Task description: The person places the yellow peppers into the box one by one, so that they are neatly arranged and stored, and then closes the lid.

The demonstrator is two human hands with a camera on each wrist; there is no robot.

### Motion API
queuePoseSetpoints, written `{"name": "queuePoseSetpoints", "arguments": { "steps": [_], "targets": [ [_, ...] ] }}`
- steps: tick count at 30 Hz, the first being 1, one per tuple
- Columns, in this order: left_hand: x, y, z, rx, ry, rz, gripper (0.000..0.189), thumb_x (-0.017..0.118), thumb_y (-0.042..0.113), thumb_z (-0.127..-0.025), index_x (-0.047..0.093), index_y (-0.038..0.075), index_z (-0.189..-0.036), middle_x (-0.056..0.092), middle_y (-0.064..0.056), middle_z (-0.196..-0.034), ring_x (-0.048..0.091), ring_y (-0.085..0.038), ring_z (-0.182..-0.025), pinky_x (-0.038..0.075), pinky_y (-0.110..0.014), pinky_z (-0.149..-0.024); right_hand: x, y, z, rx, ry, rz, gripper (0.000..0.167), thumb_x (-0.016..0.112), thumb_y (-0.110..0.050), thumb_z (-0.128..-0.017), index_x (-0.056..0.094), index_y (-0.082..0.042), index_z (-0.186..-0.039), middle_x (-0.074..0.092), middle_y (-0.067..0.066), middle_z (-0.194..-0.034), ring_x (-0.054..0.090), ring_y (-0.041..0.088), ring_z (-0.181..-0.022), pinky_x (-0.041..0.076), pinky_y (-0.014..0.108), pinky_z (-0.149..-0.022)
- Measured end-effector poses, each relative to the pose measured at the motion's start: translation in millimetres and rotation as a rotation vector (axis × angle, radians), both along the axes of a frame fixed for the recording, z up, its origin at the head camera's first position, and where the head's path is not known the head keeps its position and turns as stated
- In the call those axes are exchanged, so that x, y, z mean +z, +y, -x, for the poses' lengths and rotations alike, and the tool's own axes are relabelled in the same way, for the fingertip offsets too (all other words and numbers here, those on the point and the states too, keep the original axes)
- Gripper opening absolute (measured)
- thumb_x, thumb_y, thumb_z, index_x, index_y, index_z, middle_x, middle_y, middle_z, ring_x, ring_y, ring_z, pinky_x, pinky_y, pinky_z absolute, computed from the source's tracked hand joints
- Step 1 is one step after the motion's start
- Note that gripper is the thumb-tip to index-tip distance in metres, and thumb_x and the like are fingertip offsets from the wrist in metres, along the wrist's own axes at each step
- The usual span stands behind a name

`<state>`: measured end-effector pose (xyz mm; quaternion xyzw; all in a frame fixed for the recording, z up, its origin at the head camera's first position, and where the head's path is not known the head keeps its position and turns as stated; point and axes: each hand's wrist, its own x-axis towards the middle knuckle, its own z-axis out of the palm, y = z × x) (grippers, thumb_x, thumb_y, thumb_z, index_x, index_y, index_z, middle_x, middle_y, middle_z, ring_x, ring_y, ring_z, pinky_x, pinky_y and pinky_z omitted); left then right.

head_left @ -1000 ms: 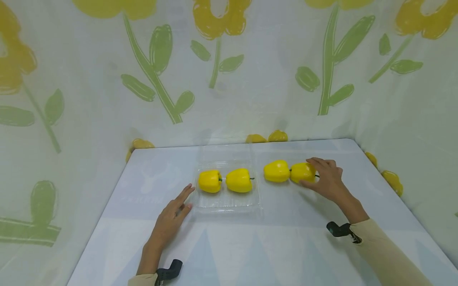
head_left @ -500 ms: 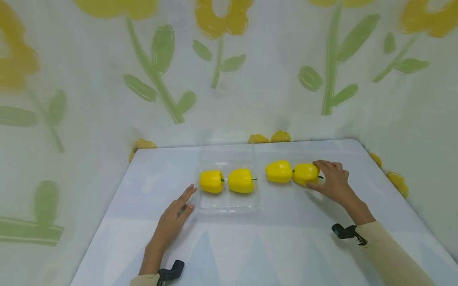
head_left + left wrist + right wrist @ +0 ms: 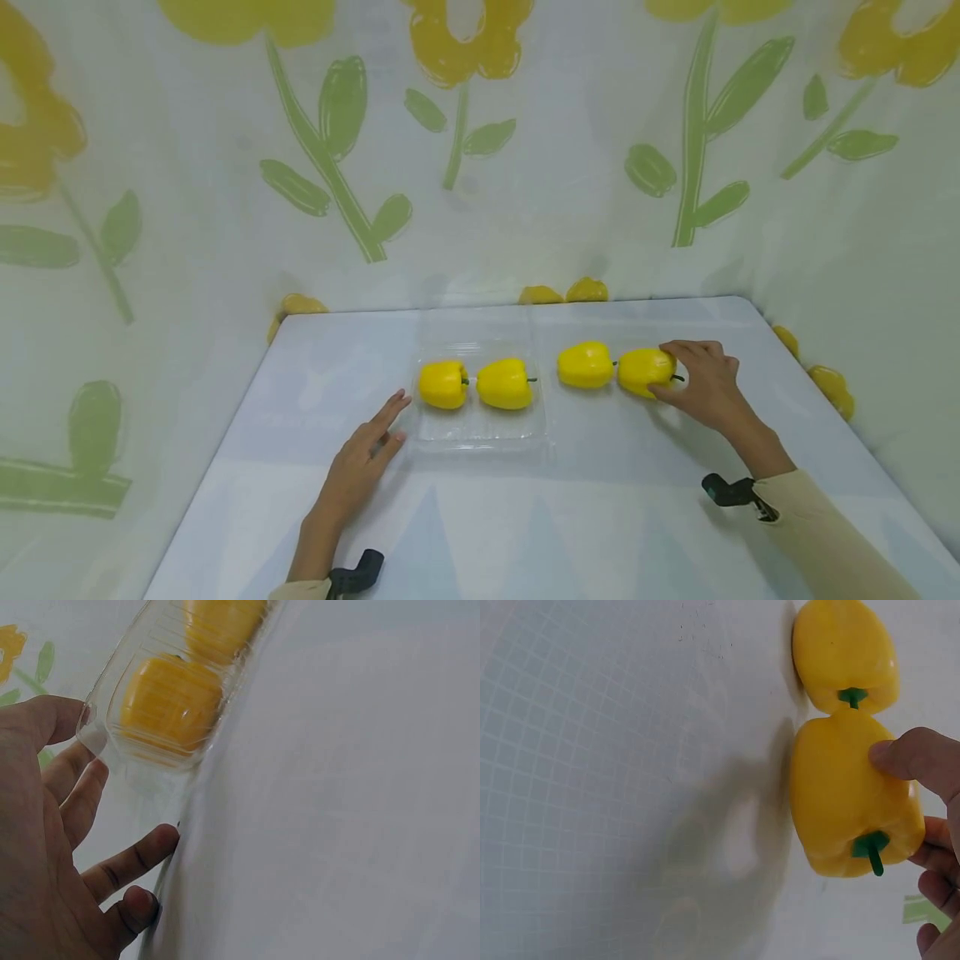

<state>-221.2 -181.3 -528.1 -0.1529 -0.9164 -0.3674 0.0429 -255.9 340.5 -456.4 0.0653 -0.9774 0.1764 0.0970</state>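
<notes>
My right hand (image 3: 707, 385) pinches a yellow bell pepper (image 3: 643, 372) between thumb and fingers. In the right wrist view its green stem (image 3: 871, 846) faces the camera, and the thumb lies on its side. Just left of it lies another yellow bell pepper (image 3: 584, 365), close by that one. A clear plastic container (image 3: 480, 431) holds two more yellow bell peppers, a left one (image 3: 442, 385) and a right one (image 3: 506, 384), side by side. My left hand (image 3: 358, 468) reaches its left edge with loosely extended fingers; in the left wrist view, fingertips meet the clear rim.
The container's clear lid (image 3: 474, 321) stands open toward the back. All of this rests on a pale white table (image 3: 322, 392) with faint blue triangles. A flower-print cloth (image 3: 540, 183) hangs behind and around the table.
My right hand has shifted slightly right with the pepper it pinches, and a small gap has opened between that pepper and its neighbour. The left hand stays by the container.
</notes>
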Motion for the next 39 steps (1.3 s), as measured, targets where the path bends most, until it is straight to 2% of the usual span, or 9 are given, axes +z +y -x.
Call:
{"name": "queuePoseSetpoints", "arguments": {
  "steps": [11,23,39],
  "targets": [
    [3.6,0.3,-1.2,-0.001,0.006,-0.003,0.053,0.052,0.034,-0.105,0.036,0.04,-0.155,0.027,0.017,-0.161,0.051,-0.013,-0.095,0.044,-0.049,-0.091,9.9,3.4,-10.0,-0.008,0.054,0.004,0.063,0.085,-0.031,-0.079,0.058,0.0,-0.128,0.052,0.028,-0.133,0.034,0.047,-0.119,0.022,0.064,-0.084],
    [-0.9,-2.8,0.0,-0.003,0.006,0.01,0.053,0.051,0.037,-0.105,0.034,0.042,-0.155,0.027,0.019,-0.161,0.051,-0.011,-0.095,0.044,-0.049,-0.091,20.9,-0.6,-25.3,0.008,0.097,0.031,0.062,0.085,-0.029,-0.079,0.058,0.0,-0.127,0.053,0.028,-0.131,0.034,0.047,-0.117,0.021,0.065,-0.083],
    [3.9,-0.7,-3.0,-0.007,0.003,0.0,0.053,0.053,0.035,-0.105,0.037,0.037,-0.155,0.028,0.019,-0.16,0.049,-0.012,-0.092,0.042,-0.046,-0.088,35.8,-16.3,-36.3,0.065,0.179,0.058,0.061,0.089,-0.024,-0.074,0.061,-0.003,-0.124,0.057,0.026,-0.128,0.038,0.044,-0.114,0.022,0.059,-0.079]
  ]
}}
